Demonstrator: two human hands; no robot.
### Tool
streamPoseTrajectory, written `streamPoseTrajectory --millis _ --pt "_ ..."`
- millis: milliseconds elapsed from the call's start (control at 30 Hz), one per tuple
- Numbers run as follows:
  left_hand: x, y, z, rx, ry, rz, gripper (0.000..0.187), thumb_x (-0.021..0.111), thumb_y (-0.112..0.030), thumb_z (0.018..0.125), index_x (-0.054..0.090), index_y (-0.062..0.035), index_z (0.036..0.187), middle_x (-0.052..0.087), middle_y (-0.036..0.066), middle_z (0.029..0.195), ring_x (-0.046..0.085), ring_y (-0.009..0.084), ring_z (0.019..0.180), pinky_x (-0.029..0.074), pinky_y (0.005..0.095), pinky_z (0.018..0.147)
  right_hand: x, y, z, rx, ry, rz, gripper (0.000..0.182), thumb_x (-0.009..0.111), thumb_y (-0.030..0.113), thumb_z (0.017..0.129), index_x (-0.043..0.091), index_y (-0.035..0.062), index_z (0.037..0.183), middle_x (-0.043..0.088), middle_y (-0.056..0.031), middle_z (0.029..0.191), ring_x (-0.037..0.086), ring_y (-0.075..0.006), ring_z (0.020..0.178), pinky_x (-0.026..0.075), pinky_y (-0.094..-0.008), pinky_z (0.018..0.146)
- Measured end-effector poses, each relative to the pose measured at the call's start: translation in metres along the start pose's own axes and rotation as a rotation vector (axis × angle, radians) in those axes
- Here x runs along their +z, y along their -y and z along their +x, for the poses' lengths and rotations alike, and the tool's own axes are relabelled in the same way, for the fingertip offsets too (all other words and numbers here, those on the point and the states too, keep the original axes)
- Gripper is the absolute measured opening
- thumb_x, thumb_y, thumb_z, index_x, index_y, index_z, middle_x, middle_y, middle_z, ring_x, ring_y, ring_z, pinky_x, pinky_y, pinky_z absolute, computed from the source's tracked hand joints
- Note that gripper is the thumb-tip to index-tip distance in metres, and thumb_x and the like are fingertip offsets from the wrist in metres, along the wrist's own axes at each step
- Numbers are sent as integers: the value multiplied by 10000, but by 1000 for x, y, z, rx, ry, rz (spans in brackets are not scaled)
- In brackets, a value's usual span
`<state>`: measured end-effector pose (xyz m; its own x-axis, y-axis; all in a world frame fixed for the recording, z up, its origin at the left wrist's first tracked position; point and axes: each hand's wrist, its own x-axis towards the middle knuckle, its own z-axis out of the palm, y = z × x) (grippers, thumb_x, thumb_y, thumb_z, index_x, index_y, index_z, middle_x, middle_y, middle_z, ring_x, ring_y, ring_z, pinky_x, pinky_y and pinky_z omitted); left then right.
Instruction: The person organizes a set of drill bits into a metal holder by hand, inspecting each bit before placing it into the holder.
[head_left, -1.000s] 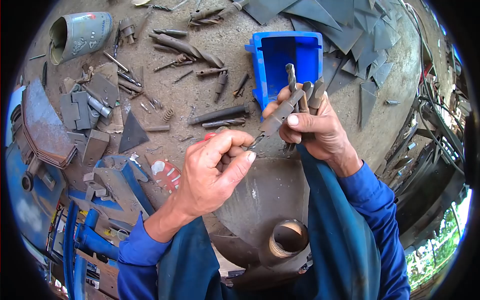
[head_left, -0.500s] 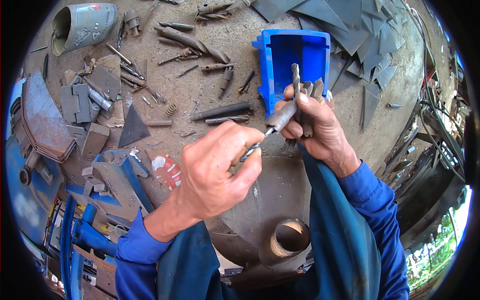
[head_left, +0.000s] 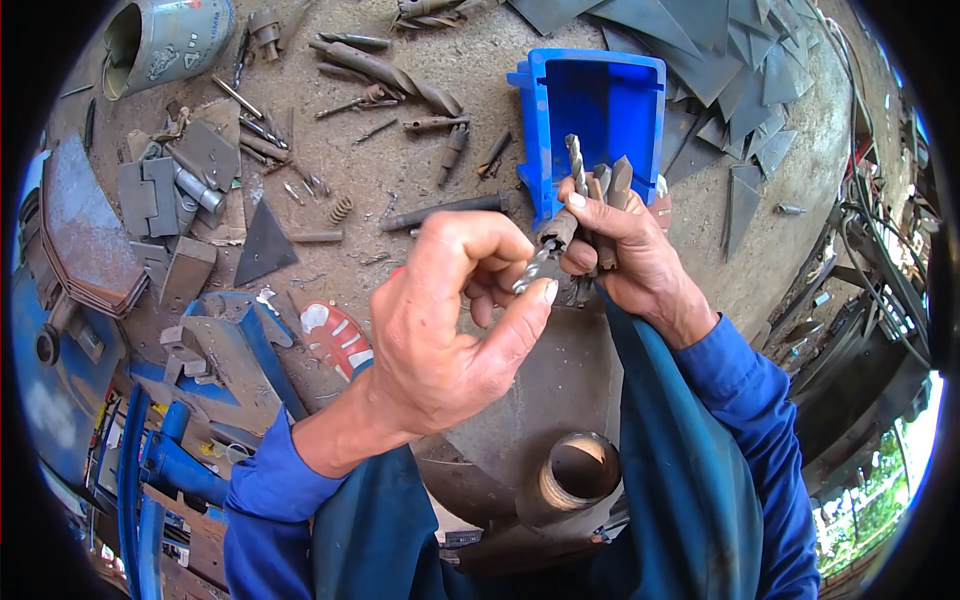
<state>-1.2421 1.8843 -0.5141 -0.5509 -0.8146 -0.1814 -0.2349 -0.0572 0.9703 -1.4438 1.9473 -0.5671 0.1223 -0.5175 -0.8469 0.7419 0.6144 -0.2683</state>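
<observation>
Thumb and forefinger of my left hand (head_left: pixel 445 315) pinch a spiral drill bit (head_left: pixel 534 270); the other fingers curl loosely behind it. The bit's upper end meets the toothed, open end of a short hollow cutter (head_left: pixel 556 231). That cutter sits in my right hand (head_left: pixel 645 260), closed around it and a bunch of drill bits (head_left: pixel 618 185) whose tips point up. One thinner twist drill (head_left: pixel 576 160) sticks up beyond my right thumb. Just behind this hand, a blue plastic bin (head_left: pixel 530 130) lies with its opening toward me.
Loose drill bits and cutters (head_left: pixel 390 80) lie on the concrete floor. Steel plates (head_left: pixel 690 50) are heaped at the back right. A metal can (head_left: pixel 170 45) lies back left, near steel blocks (head_left: pixel 150 205). A short pipe (head_left: pixel 580 470) stands between my knees.
The hollow cutter has tipped so its toothed end faces me more. My left hand has shifted slightly right and its fingers have loosened around the drill bit.
</observation>
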Motion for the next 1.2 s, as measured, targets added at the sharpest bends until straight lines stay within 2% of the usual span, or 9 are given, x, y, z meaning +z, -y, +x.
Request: streamPoseTrajectory --millis 167,433,500,633,733,800,900,1133,1200 --pt "7 2 3 -141 -105 -279 285 725 57 815 551 -6 1032 625 46 851 590 69 670 475 209 563 -1 1 1 -10 -13 3 181 722 157 931 623 50 1038 625 -37 764 538 -97 553 414 -267 525" --pt "5 15 2 -219 16 -72 327 756 -25 814 587 -21 1094 613 51 858 575 102 699 477 242 578 -8 1 4 -115 71 22 261 716 32 887 577 40 1108 713 -159 951 534 -107 583 458 -272 559" --pt "4 19 2 -243 79 -1 350 779 -32 841 573 0 1123 624 36 905 585 69 769 487 206 658 -8 3 2 -126 84 18 277 713 15 877 570 39 1113 714 -170 972 535 -111 583 469 -274 568" --pt "7 27 3 -295 40 -11 340 795 -77 806 620 -7 1088 607 57 857 579 109 689 484 247 600 -5 4 0 -150 107 28 300 701 -25 856 559 44 1111 714 -183 994 550 -120 589 486 -280 582" --pt "11 39 2 -382 97 -30 334 783 -101 839 629 15 1111 615 56 862 571 93 682 483 248 602 -5 3 0 -157 109 31 307 693 -37 850 554 42 1112 714 -189 1003 571 -128 603 487 -283 579" --pt "15 51 -2 -534 208 -337 330 757 -126 883 632 34 1143 615 36 843 550 68 671 467 244 584 -5 3 0 -149 113 32 302 690 -38 849 555 42 1107 714 -192 1005 584 -133 612 494 -281 582" --pt "10 47 -1 -614 341 -328 306 729 -124 914 636 47 1149 605 12 812 534 51 658 447 238 572 -3 4 -1 -152 112 6 289 683 -42 847 560 38 1095 713 -197 1012 605 -142 627 507 -274 589" --pt "5 43 1 -666 272 -486 265 650 -175 981 645 43 1132 592 -7 758 517 41 625 427 222 569 -3 6 2 -208 119 -89 262 668 -53 831 573 22 1063 714 -215 1048 616 -132 633 518 -252 598" --pt "6 41 0 -679 300 -531 324 575 -268 1035 643 34 1129 608 3 753 522 40 608 426 210 558 -4 5 3 -219 114 -107 262 674 -50 833 577 19 1067 715 -216 1046 614 -127 633 516 -250 595"
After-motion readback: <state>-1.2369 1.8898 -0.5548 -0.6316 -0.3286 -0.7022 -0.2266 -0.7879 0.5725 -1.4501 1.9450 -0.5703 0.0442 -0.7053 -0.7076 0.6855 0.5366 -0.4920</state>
